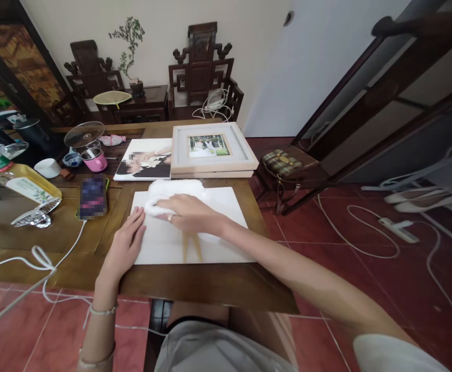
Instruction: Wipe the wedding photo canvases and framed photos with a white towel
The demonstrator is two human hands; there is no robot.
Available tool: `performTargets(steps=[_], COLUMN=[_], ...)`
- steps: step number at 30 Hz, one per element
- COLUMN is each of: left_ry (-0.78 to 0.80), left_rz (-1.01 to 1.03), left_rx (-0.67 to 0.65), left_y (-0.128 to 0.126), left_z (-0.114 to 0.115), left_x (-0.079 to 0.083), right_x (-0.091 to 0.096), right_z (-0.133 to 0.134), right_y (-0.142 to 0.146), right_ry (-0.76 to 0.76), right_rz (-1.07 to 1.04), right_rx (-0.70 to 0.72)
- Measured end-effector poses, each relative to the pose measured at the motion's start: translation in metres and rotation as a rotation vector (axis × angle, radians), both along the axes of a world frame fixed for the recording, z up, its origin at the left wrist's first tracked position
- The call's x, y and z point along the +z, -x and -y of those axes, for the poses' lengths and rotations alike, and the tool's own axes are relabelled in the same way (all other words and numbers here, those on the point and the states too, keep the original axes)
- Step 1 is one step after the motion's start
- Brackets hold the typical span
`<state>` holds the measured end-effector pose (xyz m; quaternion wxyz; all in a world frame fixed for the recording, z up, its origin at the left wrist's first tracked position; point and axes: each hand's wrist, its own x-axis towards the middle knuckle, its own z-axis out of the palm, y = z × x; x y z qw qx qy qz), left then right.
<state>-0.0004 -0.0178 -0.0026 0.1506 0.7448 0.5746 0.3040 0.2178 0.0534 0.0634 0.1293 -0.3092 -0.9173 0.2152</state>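
A white panel [221, 248] with a tan, leg-like shape printed on it lies flat on the wooden table in front of me. My right hand [189, 212] presses a bunched white cloth [175, 190] onto its upper left part, fingers wrapped in the fabric. The cloth and my arm cover much of the panel. At the panel's left edge rests my left hand [128, 240], fingers stretched out and holding nothing. Just beyond the panel are a photo print [144, 160] and a light wooden picture frame [218, 147] with a small photo inside, stacked on another frame.
On the table's left side stand a phone [93, 196] on a white cable, a silver hair claw [37, 213], a tilted bottle of yellow liquid [24, 178], a pink mug [95, 161] and a white cup [47, 168]. A plaid bag [282, 163] sits beyond the table's right edge.
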Motion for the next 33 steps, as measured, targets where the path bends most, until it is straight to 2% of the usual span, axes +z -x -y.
performTargets(steps=[3,6,10,14,20,26,29,33], left_ry=[0.02,0.014,0.01,0.005,0.017,0.008,-0.003,-0.019], left_rz=[-0.025,-0.028,-0.038,-0.034,-0.024,-0.01,-0.008,-0.007], left_rx=[0.027,0.019,-0.005,0.014,-0.021,-0.022,-0.021,-0.021], left_y=[0.001,0.001,0.0,0.002,0.002,0.0,0.0,0.0], left_z=[-0.001,-0.002,-0.003,-0.003,-0.004,-0.003,-0.003,-0.003], left_x=[0.0,0.002,0.003,0.0,0.002,0.003,0.004,0.003], right_x=[-0.005,-0.007,-0.006,-0.007,-0.013,-0.035,-0.043,-0.046], right_z=[-0.016,-0.023,-0.023,-0.025,-0.019,0.002,0.019,0.059], right_y=[0.034,0.061,0.068,0.039,-0.033,-0.103,-0.121,-0.125], right_ry=[-0.011,-0.053,-0.059,-0.02,0.061,-0.076,-0.156,-0.179], right_rz=[-0.069,-0.044,-0.047,-0.076,-0.081,-0.059,-0.07,-0.086], right_rx=[-0.017,0.009,0.004,-0.009,-0.101,-0.291,-0.226,-0.086])
